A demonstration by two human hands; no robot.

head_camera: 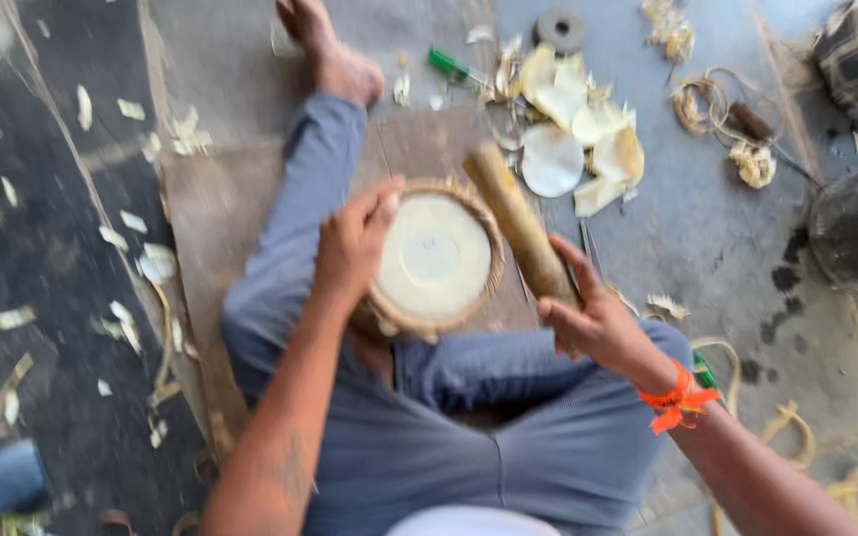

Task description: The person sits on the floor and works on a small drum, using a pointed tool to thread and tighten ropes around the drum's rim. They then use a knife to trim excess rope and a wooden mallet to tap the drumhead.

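Sitting on the floor [727, 238] with legs crossed, a person holds a small round drum [434, 258] in the lap. The drum is the landmark for everything else. Its pale flat top faces up, and a woven brown ring runs around its rim.

The left hand [355, 243] rests on the left side of the drum. Its fingers curl over the rim and grip it, so this hand is closed on the drum. The left arm comes up from the bottom of the picture, bent a little.

The right hand [598, 318] is just to the right of the drum and a bit lower. It is wrapped around the bottom end of a thick wooden stick [518, 223]. The stick's long line runs up and to the left from that hand, slanting past the drum's right edge. Its top end is above the drum and to the right. The stick looks very close to the rim, but the picture is blurry, so it is hard to say if they touch. An orange thread band [679, 399] is tied on the right wrist.

Beyond the drum, up and to the right, lie pale round cut pieces [573, 134] on the floor. A bare foot [335, 55] is above the drum, to the left.
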